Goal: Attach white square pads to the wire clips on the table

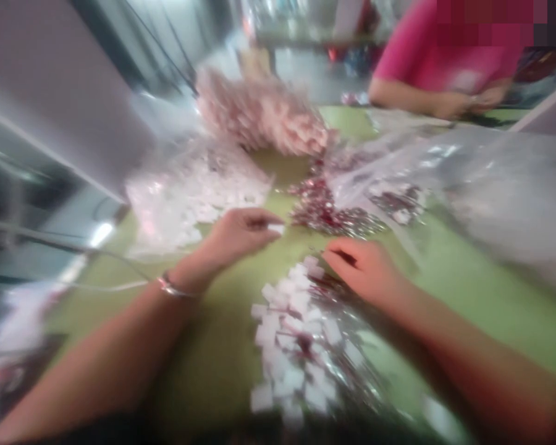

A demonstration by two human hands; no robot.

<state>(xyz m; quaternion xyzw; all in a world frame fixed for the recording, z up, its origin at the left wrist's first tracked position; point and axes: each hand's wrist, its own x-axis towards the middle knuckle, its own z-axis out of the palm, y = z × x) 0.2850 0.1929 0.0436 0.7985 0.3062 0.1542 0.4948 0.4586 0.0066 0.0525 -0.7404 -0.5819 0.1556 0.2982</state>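
Note:
My left hand (241,233) is closed in a pinch on a small white tag (275,228), held above the green tabletop (204,334). To the right, my right hand (364,266) is also pinched, with a thin, blurred bit at its fingertips that I cannot make out. Below the hands lies a pile of shiny strips with white tags (285,352) at their ends. Just beyond my hands sits a heap of red and silver shiny pieces (324,204). Left of it, a clear plastic bag (157,198) holds many small white pieces.
A pink ruffled bundle (264,114) stands toward the back. Large clear plastic bags (500,191) cover the right side. Across the table is a person in a pink shirt (408,62), hands close together. A pale panel (60,80) rises at the left, near a cable (97,247).

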